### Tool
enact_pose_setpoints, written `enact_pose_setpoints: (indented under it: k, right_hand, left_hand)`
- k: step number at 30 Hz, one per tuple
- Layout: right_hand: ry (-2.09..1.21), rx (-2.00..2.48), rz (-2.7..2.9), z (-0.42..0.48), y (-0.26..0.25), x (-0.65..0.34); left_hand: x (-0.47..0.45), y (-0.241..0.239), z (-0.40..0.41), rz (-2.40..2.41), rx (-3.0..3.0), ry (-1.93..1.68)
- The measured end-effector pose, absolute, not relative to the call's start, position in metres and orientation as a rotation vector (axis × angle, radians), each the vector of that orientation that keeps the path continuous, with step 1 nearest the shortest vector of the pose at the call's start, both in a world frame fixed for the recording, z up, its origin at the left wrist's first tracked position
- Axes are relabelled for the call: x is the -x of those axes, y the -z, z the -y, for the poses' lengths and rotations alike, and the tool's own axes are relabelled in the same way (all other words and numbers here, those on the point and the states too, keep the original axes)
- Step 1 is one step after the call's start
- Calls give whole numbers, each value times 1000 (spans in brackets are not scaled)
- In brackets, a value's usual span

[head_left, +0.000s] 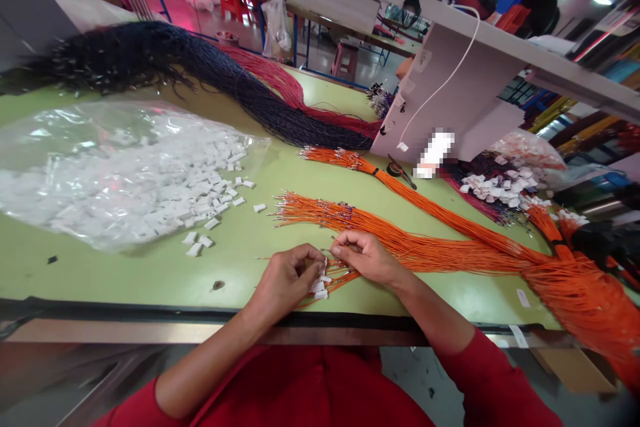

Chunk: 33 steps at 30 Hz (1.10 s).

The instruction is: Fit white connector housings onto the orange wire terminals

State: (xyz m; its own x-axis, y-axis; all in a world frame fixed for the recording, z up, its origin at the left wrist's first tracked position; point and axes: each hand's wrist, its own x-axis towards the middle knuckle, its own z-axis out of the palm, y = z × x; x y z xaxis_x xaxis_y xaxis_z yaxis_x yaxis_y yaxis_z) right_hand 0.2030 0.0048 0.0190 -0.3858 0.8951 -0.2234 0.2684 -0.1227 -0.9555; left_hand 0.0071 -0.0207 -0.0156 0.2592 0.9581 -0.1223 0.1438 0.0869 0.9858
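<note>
Near the front edge of the table, my left hand (287, 277) is closed in a pinch on a small white connector housing (324, 265), which its fingers partly cover. Just to its right, my right hand (367, 257) pinches the end of an orange wire; the fingertips hide most of that end. Several more white connector housings (320, 293) lie under and between the hands, among loose orange wire ends. Behind the hands lies a bundle of orange wires (400, 240) with metal terminals at its left ends.
A clear plastic bag (115, 173) spills white housings on the left. Dark wires (225, 80) and red wires (270, 70) stretch along the back. A second orange bundle (425, 203) lies behind the first. A grey partition (445, 87) with a shelf stands at the back right.
</note>
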Motion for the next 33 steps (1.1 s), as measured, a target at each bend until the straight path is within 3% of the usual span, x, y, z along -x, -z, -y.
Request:
enact_pose_setpoints:
  k: [5, 9, 14, 33]
  right_hand:
    - [-1492, 1285, 1637, -5, -20, -204]
    - [-1525, 1270, 1606, -5, -19, -204]
    - [-1507, 1295, 1611, -6, -19, -204]
    - [-1491, 1260, 1542, -3, -15, -201]
  left_hand:
    - [-1, 12, 19, -1157, -1361, -874]
    - [2, 0, 8, -1037, -970, -1048]
    - [2, -5, 1, -746, -564, -997]
    - [-6, -3, 0, -801, -411, -988]
